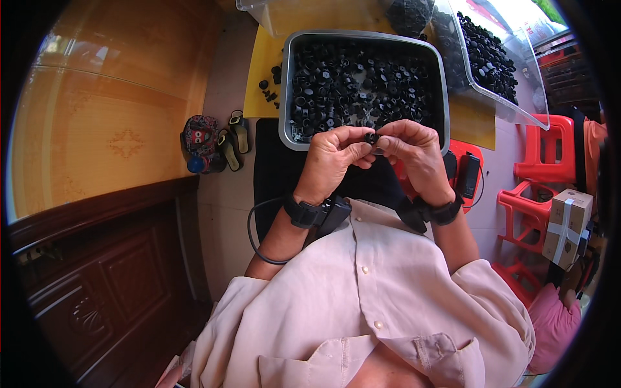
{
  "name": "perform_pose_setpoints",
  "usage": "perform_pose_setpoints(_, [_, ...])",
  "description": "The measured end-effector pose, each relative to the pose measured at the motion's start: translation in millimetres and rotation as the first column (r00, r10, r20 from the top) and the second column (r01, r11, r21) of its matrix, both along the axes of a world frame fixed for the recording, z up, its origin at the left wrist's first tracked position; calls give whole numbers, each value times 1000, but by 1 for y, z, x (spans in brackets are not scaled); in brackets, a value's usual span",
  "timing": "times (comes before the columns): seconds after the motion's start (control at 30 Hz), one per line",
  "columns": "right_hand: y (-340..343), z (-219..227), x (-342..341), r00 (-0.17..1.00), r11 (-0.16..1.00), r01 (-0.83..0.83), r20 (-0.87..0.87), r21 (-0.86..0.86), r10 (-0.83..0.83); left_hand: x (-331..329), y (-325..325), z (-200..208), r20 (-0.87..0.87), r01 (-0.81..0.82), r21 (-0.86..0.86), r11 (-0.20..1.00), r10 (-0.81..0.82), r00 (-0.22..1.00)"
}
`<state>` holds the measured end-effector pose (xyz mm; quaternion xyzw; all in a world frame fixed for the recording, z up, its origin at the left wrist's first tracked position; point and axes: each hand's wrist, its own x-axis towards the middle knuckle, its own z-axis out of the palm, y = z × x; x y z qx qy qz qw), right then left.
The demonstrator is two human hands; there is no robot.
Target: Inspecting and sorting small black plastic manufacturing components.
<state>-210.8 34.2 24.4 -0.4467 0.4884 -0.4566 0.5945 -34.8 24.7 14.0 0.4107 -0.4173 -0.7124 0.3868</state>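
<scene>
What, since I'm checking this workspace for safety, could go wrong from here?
The small black part between the left hand and the right hand might slip and get lost among similar-looking black pieces in the grey rectangular tray. The thin black cable looping beside the left forearm could snag.

1. Small part (371,138), toward 1 o'clock: black.
2. Tray rim (362,33), 1 o'clock: grey; loose parts (381,84): black.
3. Mat (477,123), 2 o'clock: yellow.
4. Stool (548,163), 3 o'clock: red.
5. Shirt (317,291), 6 o'clock: pale pinkish beige.
6. Panel (107,97), 10 o'clock: orange-brown, floral motif.
</scene>
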Motion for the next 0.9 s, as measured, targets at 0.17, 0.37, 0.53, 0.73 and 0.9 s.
perform_pose_setpoints(0.17, [0,2,-3,982,977,-11,188,213,-30,-2,1,0,108,-3,-55,998,9,994])
perform_pose_setpoints(0.37, [-5,1,-6,928,944,-103,372,314,-23,-4,2,-3,170,-21,-98,995,38,985])
perform_pose_setpoints(0.53, [-8,5,-10,923,927,-161,385,339,20,-5,2,-6,228,-19,-302,953,92,969])
perform_pose_setpoints(0.73, [-12,1,-14,890,914,-241,449,325,75,-8,2,-12,236,-32,-443,896,151,960])
perform_pose_setpoints(0.9, [-13,-2,-15,871,910,-262,486,321,79,-11,3,-12,277,-7,-482,876,160,947])
